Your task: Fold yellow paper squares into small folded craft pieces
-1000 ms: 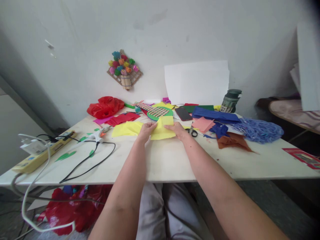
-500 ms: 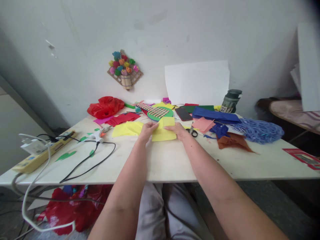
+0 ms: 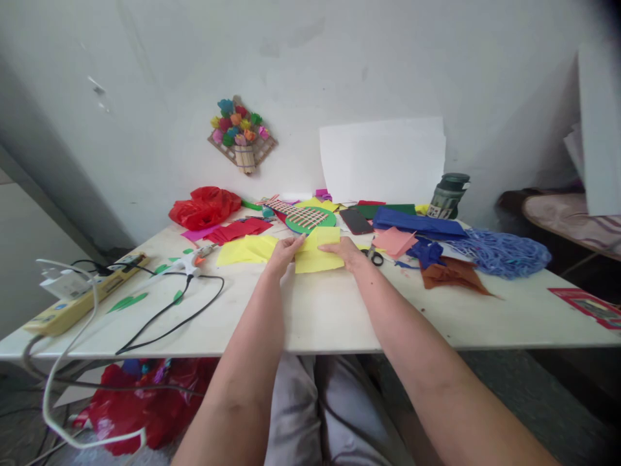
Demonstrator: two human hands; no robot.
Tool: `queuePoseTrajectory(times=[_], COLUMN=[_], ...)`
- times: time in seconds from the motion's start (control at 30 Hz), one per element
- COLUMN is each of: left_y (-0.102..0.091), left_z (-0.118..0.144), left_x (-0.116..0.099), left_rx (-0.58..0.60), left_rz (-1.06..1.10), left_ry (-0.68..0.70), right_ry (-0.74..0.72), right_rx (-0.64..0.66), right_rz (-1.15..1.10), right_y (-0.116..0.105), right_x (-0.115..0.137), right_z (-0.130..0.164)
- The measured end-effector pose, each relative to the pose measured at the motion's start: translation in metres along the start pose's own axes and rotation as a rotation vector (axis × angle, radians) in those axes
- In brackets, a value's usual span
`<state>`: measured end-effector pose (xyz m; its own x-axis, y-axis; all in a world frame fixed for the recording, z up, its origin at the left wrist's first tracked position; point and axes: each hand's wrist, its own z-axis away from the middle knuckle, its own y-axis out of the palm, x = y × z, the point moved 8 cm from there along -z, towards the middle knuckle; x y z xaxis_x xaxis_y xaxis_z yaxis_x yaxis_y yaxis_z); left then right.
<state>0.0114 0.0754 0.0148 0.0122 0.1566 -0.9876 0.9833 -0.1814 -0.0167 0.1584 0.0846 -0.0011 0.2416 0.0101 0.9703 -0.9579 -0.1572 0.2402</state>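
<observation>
Between my two hands is a sheet of yellow crepe paper, raised a little over the table, with a smaller squarish piece or fold lying at its upper right. My left hand pinches the sheet's left edge. My right hand grips the right side, its thumb lying across the front. Just beyond the sheet is a green round piece crossed by a lattice of thin sticks. More yellow paper lies left of my left hand. Black-handled scissors rest right of my right hand.
A white glue gun with a looping black cord and a power strip occupy the left side. A phone, blue paper, blue yarn and a dark jar are right. Red plastic lies at back left.
Both hands stay almost in place, still holding the yellow crepe paper. The left hand has shifted very slightly; nothing else on the table has moved.
</observation>
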Motion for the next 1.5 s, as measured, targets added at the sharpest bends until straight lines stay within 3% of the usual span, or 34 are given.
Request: queuePoseTrajectory(times=[0.13, 0.4, 0.6, 1.13, 1.5], left_y=[-0.003, -0.005, -0.006, 0.000, -0.014], left_z=[0.002, -0.003, 0.002, -0.001, -0.005], left_x=[0.004, 0.000, 0.002, 0.000, 0.001], left_rx=[0.013, 0.017, -0.004, 0.027, -0.100], left_rz=[-0.049, -0.085, -0.008, 0.061, 0.175], left_ry=[-0.068, 0.031, -0.073, 0.019, 0.036], right_ry=[-0.002, 0.021, 0.025, 0.131, -0.091], right_rx=[-0.001, -0.030, 0.016, 0.276, 0.163], right_rz=[-0.018, -0.007, 0.002, 0.143, 0.127], right_y=[-0.003, -0.005, 0.000, 0.025, 0.015], right_x=[-0.001, 0.001, 0.003, -0.006, 0.006], right_z=[-0.002, 0.001, 0.005, 0.017, 0.004])
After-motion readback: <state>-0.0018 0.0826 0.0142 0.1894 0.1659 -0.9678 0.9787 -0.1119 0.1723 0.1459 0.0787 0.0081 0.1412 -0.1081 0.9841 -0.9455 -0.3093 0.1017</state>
